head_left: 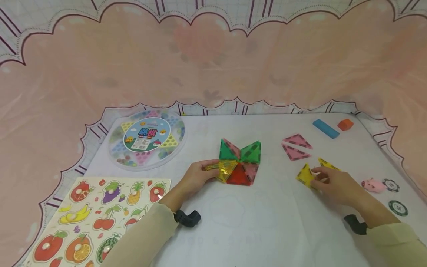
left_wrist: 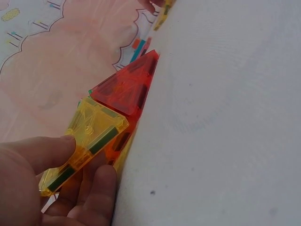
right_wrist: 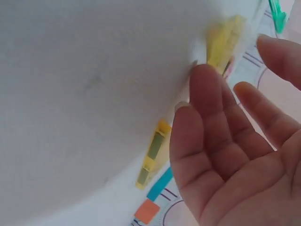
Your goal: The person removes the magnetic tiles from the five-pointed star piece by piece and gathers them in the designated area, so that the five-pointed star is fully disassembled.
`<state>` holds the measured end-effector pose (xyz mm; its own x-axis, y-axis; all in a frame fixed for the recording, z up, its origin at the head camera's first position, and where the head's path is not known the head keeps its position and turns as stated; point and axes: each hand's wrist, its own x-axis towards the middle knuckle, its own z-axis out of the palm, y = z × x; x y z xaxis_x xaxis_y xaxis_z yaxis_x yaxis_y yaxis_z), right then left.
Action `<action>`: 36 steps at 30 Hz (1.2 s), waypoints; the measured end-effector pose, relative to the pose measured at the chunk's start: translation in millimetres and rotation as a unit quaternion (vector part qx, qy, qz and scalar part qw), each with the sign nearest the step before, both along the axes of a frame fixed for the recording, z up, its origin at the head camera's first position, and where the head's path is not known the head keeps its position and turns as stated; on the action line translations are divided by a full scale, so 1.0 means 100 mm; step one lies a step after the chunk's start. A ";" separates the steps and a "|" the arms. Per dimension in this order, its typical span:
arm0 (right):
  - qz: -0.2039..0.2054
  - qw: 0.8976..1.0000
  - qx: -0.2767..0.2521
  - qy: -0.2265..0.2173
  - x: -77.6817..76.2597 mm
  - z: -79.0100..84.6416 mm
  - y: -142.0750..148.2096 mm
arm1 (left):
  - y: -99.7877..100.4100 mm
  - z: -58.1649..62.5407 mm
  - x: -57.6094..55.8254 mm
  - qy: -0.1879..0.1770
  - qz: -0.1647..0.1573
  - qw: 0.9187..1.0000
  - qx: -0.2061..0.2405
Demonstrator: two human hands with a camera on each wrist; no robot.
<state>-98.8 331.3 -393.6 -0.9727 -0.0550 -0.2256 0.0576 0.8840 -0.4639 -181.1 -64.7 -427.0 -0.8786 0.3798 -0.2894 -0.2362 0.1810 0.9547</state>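
Note:
My left hand point(head_left: 195, 178) pinches a yellow triangular magnetic tile point(left_wrist: 94, 132) between thumb and fingers. The tile lies against the left side of a small build of green point(head_left: 252, 152), red point(head_left: 238, 175) and pink triangular tiles standing on the white table. In the left wrist view a red tile point(left_wrist: 124, 89) slopes up right beside the yellow one. Over on the right, my right hand point(head_left: 337, 185) hovers low with thumb and fingers apart. Its fingertips are right by a loose yellow tile point(head_left: 304, 175); another yellow tile point(head_left: 327, 163) lies partly behind the hand.
Two pink triangular tiles point(head_left: 297, 141) lie between the build and my right hand. A blue block point(head_left: 325, 128) and an orange block point(head_left: 345, 124) sit farther back. A pink pig point(head_left: 373, 185) and two chips point(head_left: 398, 208) are far right. Left are a round game box point(head_left: 173, 155) and a fruit board point(head_left: 96, 181).

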 end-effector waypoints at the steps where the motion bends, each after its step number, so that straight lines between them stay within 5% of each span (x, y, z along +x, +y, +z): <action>1: 0.000 1.000 0.004 0.001 0.00 0.00 0.00 | 0.00 0.00 0.00 0.000 0.001 1.000 -0.003; 10: 0.004 0.999 0.020 0.025 -0.05 -0.07 -0.05 | 0.01 -0.01 0.00 0.002 0.006 1.000 -0.004; 36: -0.025 0.999 0.025 -0.014 -0.20 -0.02 0.12 | 0.00 0.00 0.00 -0.004 0.007 1.000 -0.006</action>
